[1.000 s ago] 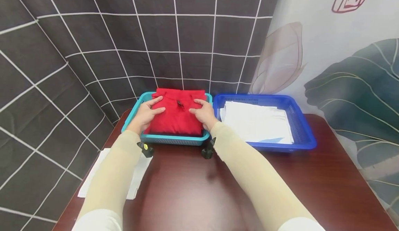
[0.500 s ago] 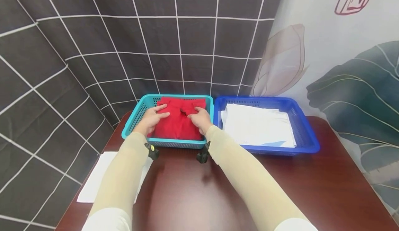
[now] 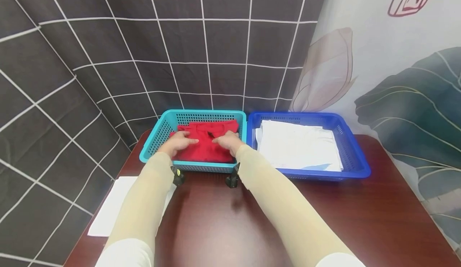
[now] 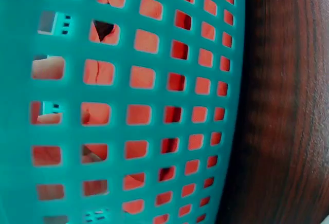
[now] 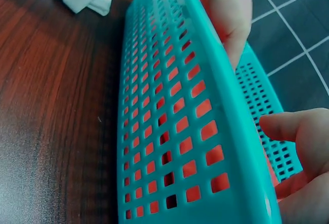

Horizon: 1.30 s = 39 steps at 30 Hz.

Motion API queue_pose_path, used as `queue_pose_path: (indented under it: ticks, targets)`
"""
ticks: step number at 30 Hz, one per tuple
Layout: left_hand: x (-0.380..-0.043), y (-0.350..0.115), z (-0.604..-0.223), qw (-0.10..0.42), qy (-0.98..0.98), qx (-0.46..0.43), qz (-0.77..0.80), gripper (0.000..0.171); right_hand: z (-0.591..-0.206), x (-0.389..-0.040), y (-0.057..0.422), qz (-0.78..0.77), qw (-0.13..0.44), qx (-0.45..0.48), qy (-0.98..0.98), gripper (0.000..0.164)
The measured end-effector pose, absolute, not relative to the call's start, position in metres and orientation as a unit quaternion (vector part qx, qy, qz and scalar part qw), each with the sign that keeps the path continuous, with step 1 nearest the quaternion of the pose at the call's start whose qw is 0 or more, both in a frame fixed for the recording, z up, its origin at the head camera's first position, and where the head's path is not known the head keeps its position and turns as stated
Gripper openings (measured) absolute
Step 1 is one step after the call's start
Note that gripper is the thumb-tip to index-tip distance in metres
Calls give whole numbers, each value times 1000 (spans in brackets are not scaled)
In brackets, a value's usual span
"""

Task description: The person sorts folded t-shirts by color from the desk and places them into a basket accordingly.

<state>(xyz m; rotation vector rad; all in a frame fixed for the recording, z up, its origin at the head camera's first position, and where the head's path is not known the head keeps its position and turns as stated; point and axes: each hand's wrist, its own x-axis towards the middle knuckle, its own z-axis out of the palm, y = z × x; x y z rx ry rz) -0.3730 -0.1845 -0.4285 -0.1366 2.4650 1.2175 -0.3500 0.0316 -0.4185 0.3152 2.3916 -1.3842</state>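
A folded red garment (image 3: 201,151) with a small dark mark near its upper middle lies in the turquoise basket (image 3: 205,112). My left hand (image 3: 177,143) rests on its left side, fingers spread and loosely extended. On the right side, my right hand (image 3: 229,142) touches the cloth with the thumb pointing inward. The right wrist view shows the right hand (image 5: 308,157) with relaxed fingers over the basket's rim, and the left hand (image 5: 231,13) farther along. Through the basket wall (image 4: 118,75) in the left wrist view, red cloth fills the holes; most of the left hand is hidden there.
A blue basket (image 3: 354,151) holding folded white cloth (image 3: 295,143) stands against the turquoise one on the right. Another white cloth (image 3: 111,211) lies at the table's left edge, partly under my left forearm. A grid-patterned dark curtain (image 3: 227,39) hangs behind the baskets.
The red garment has sunk lower into the turquoise basket, and its back edge has come down below the rim. Both hands have moved down and slightly nearer with it.
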Motion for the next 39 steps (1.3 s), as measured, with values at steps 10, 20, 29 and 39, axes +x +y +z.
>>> queue_pose_path:
  ticks: [10,20,29,39]
  targets:
    - [-360,-183,-406,126,905,6,406,74,-406,-321,30,-459,49,22,887,88]
    - [-289,-207,-367,106,861,100,487,67,-393,-251,70,-519,70,-163,836,67]
    - [-191,-236,-386,117,848,159,491,55,-409,-191,81,-527,129,-306,782,39]
    - [-164,-286,-443,19,957,193,216,65,-455,-180,30,-451,161,-338,810,44]
